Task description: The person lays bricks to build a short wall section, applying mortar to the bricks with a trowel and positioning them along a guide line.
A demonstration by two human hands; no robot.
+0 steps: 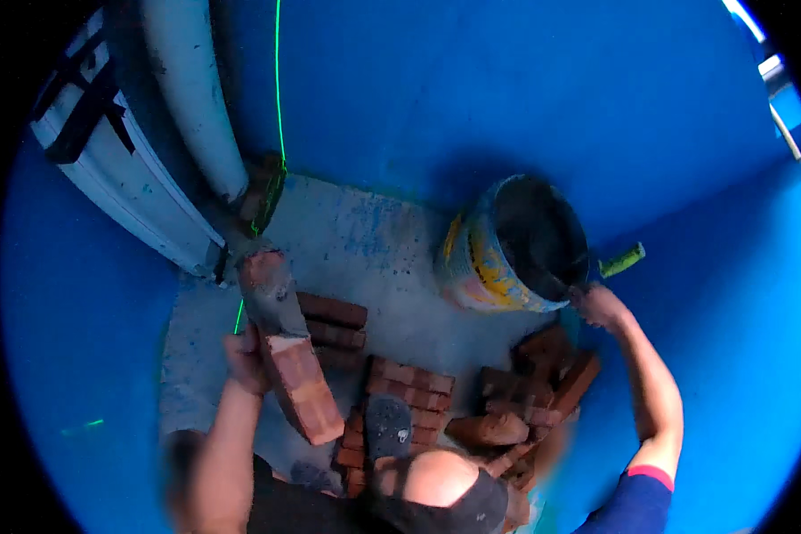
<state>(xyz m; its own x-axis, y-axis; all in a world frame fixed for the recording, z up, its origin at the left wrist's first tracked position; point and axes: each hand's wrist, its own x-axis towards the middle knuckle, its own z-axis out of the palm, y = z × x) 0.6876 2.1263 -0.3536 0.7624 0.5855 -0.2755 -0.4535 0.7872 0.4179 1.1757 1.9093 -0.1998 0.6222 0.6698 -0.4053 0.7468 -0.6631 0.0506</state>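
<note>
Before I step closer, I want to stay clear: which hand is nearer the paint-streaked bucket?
Right. The right hand is at the bucket, by its lower right edge; the left hand is well to the bucket's left, beside a row of bricks.

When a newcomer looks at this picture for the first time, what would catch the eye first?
Probably the yellow-streaked bucket, right of centre, with the right hand at its rim. The bright green line down the blue wall at upper left stands out, as does the brick row, smeared with grey, beside the left hand.
</note>
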